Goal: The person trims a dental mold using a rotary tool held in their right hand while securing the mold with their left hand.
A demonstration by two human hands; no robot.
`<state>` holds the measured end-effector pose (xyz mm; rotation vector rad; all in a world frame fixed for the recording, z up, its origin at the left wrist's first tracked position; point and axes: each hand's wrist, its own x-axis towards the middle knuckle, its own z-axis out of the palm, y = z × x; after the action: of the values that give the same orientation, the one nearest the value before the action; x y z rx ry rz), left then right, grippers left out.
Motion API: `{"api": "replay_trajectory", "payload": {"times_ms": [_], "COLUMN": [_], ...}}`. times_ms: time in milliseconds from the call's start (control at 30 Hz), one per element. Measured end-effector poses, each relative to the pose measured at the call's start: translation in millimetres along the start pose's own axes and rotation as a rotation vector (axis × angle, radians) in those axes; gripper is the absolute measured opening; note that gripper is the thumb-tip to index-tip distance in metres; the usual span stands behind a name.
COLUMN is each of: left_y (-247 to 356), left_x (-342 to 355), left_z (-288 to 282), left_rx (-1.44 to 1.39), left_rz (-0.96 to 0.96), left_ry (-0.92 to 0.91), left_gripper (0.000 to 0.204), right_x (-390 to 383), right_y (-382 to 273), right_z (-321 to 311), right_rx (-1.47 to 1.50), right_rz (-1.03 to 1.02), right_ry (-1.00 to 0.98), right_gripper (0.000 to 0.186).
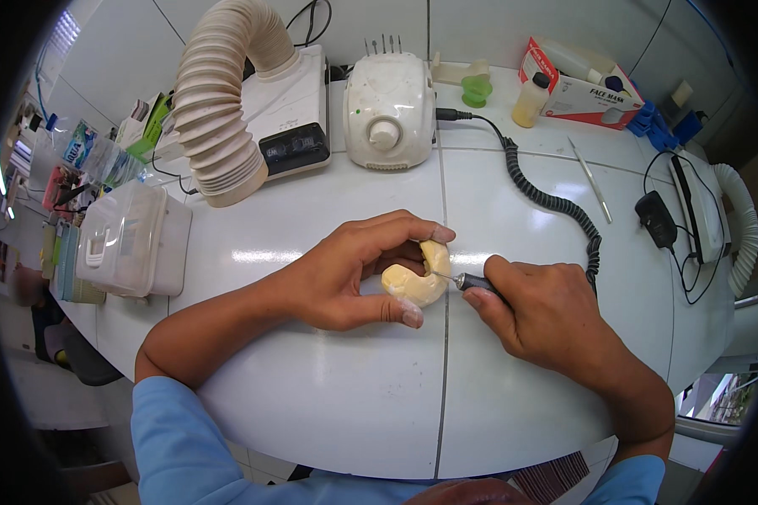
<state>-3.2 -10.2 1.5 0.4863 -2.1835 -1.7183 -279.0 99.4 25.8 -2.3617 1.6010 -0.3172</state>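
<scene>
Between the thumb and fingers of my left hand (358, 273) is a pale yellow, U-shaped dental model (413, 286), held just above the white table. My right hand (547, 311) is closed round a dark rotary handpiece (477, 284). Its thin metal bur (444, 275) reaches the inner curve of the model; whether it is touching I cannot tell. A black coiled cord (556, 202) runs down behind my right hand from a white control unit (389, 114) with a round knob and a green light. Part of the model is hidden by my left fingers.
A ribbed suction hose (215, 109) arches over a white machine (295, 126) at the back left. Nearer stands a clear plastic box (122, 240). Toward the right lie a slim white tool (590, 179), a mask box (577, 93), a small bottle (531, 101) and a black power adapter (655, 219).
</scene>
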Motion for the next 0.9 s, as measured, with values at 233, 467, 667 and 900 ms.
{"api": "replay_trajectory", "payload": {"times_ms": [233, 467, 667, 900], "left_y": [0.1, -1.2, 2.3, 2.0], "left_x": [-0.7, -1.0, -0.3, -0.9], "left_z": [0.6, 1.1, -1.4, -1.2], "left_rx": [-0.03, -0.028, 0.072, 0.069], "left_rz": [-0.012, 0.002, 0.011, 0.004], "left_ry": [0.006, 0.008, -0.005, -0.007], "left_gripper": [0.085, 0.085, 0.087, 0.087], "right_x": [-0.5, -0.3, -1.3, -1.1], "right_y": [0.2, 0.2, 0.7, 0.7], "right_z": [-0.5, -2.1, -0.8, -3.4], "right_rx": [-0.004, 0.002, 0.019, 0.02], "right_rz": [-0.004, -0.006, 0.002, -0.004], "right_ry": [-0.003, 0.002, 0.023, -0.008], "right_gripper": [0.043, 0.042, 0.043, 0.043]}}
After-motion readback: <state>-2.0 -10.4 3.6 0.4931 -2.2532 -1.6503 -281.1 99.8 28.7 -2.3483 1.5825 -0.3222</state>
